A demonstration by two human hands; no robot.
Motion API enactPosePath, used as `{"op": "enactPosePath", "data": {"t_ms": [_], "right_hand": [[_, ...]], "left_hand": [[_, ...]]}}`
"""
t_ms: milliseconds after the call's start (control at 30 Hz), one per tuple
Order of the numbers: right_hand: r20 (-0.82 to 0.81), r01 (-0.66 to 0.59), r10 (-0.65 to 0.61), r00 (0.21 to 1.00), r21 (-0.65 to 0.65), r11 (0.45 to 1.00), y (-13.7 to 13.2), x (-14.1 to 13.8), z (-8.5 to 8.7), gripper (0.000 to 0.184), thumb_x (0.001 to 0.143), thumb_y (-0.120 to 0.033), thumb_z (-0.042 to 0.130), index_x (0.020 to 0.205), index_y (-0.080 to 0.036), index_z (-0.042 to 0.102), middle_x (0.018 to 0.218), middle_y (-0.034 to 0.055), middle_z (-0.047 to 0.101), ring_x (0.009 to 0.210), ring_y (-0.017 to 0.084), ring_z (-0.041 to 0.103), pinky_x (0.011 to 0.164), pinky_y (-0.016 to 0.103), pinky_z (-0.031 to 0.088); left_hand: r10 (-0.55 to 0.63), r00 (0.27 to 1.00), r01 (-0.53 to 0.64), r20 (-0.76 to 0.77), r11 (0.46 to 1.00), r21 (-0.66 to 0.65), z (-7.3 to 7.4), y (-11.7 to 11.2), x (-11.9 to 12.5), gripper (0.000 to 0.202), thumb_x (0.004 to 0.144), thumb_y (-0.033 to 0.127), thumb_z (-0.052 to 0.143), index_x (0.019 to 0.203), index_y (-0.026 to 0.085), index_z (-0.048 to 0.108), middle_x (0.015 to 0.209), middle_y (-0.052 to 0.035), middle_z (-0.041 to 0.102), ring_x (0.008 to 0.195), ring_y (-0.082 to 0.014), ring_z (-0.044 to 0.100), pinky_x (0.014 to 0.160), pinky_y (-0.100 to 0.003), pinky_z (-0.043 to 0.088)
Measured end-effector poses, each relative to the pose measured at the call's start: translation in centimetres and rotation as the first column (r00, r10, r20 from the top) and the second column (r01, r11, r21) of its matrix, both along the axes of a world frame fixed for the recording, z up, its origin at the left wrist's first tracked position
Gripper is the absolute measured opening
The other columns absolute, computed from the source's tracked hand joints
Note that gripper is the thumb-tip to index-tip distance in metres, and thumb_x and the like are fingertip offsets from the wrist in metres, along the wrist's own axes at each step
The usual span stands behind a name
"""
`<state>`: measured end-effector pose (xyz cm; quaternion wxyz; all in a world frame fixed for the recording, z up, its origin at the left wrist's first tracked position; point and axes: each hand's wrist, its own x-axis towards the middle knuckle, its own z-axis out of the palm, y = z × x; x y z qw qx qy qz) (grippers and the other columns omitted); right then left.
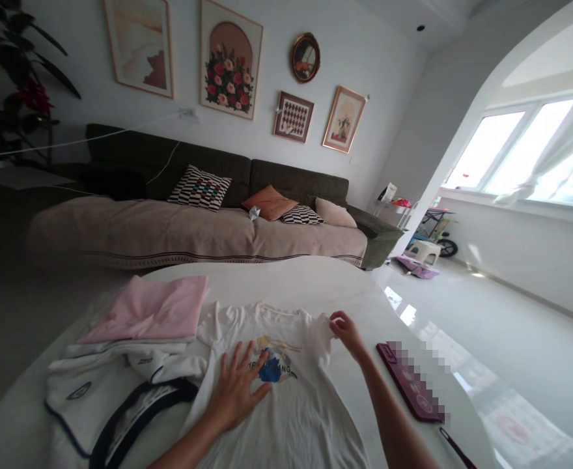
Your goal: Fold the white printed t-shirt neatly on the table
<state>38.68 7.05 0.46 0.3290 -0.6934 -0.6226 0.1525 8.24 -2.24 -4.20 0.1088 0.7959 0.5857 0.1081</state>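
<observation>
On the white desk (286, 280), my left hand (235, 394) is pressing wide open on a printed white T-shirt (286, 420), while my right hand (348, 333) is pinching its sleeve (320, 335)

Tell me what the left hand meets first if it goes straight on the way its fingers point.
The blue and yellow print on the white T-shirt: the fingertips of the left hand look to be right at its edge, though depth is hard to judge from this view.
</observation>
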Motion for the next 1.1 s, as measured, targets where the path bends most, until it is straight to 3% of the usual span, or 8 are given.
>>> {"op": "enactPosePath", "data": {"t_ms": [100,167,233,300,367,433,533,1100], "right_hand": [[0.103,0.150,-0.156,0.982,0.066,0.986,-0.3,2.2,2.8,0.032,0.079,-0.026,0.033,0.104,-0.017,0.052,0.092,0.0114,0.059,0.091,0.023,0.053,0.081,0.040,0.040],[0.168,0.204,-0.215,0.962,0.081,0.976,-0.9,1.8,3.3,0.041,0.081,-0.021,0.029,0.119,-0.015,0.045,0.119,0.0182,0.047,0.112,0.027,0.042,0.092,0.044,0.030],[0.217,0.170,-0.175,0.960,0.046,0.984,-1.8,-0.4,2.1,0.045,0.081,-0.024,0.032,0.124,-0.015,0.043,0.132,0.0174,0.037,0.121,0.028,0.033,0.097,0.044,0.025],[0.271,0.068,-0.053,0.961,-0.046,0.997,-3.1,-3.7,-0.4,0.048,0.081,-0.035,0.037,0.126,-0.020,0.042,0.138,0.0116,0.032,0.125,0.027,0.028,0.099,0.043,0.025],[0.365,-0.025,0.095,0.926,-0.192,0.981,-4.6,-6.6,-3.2,0.058,0.081,-0.050,0.035,0.133,-0.025,0.032,0.144,0.0068,0.020,0.131,0.028,0.014,0.100,0.049,0.020],[0.460,-0.028,0.166,0.872,-0.292,0.956,-5.8,-8.4,-5.4,0.064,0.081,-0.060,0.027,0.137,-0.028,0.021,0.146,0.0042,0.010,0.133,0.029,0.003,0.101,0.054,0.013],[0.528,0.026,0.143,0.837,-0.299,0.954,-6.6,-8.8,-6.7,0.065,0.081,-0.063,0.019,0.138,-0.031,0.015,0.147,0.0023,0.007,0.132,0.029,-0.002,0.101,0.055,0.011],[0.536,-0.011,0.153,0.830,-0.259,0.966,0.1,-5.5,-6.1,0.064,0.081,-0.066,0.017,0.136,-0.034,0.016,0.146,0.0014,0.014,0.133,0.026,0.001,0.101,0.053,0.011]], "left_hand": [[-0.010,1.000,0.010,-0.002,1.000,-0.003,0.2,0.0,0.0,0.058,0.080,0.061,0.031,0.133,0.039,0.022,0.146,-0.0010,0.015,0.133,-0.0312,0.004,0.102,-0.057,0.004],[-0.010,1.000,0.010,-0.004,1.000,0.002,0.2,0.0,0.0,0.058,0.080,0.061,0.031,0.133,0.039,0.022,0.146,-0.0014,0.015,0.132,-0.0314,0.004,0.101,-0.057,0.005],[-0.005,1.000,0.005,-0.006,1.000,0.007,0.1,0.0,0.0,0.058,0.080,0.062,0.030,0.133,0.039,0.022,0.146,-0.0014,0.017,0.133,-0.0312,0.004,0.101,-0.057,0.005],[-0.002,1.000,0.002,-0.009,1.000,0.008,0.0,0.0,0.0,0.059,0.080,0.063,0.028,0.133,0.040,0.022,0.146,-0.0013,0.017,0.133,-0.0311,0.004,0.101,-0.057,0.005],[-0.001,1.000,0.001,-0.014,1.000,0.007,0.0,0.0,0.1,0.060,0.079,0.064,0.029,0.133,0.039,0.022,0.146,-0.0014,0.016,0.132,-0.0313,0.004,0.101,-0.057,0.005],[-0.002,1.000,0.003,-0.017,1.000,0.006,0.0,0.0,0.1,0.060,0.079,0.063,0.031,0.133,0.039,0.022,0.146,-0.0015,0.016,0.132,-0.0317,0.004,0.101,-0.057,0.005],[-0.008,1.000,0.008,-0.009,1.000,0.019,0.0,0.0,0.0,0.060,0.079,0.062,0.033,0.133,0.040,0.022,0.146,-0.0010,0.016,0.132,-0.0315,0.005,0.101,-0.057,0.007],[0.041,0.999,-0.041,-0.003,0.997,0.065,-1.0,5.9,2.9,0.059,0.079,0.058,0.037,0.134,0.038,0.024,0.146,-0.0036,0.017,0.132,-0.0334,0.006,0.100,-0.058,0.004]]}}
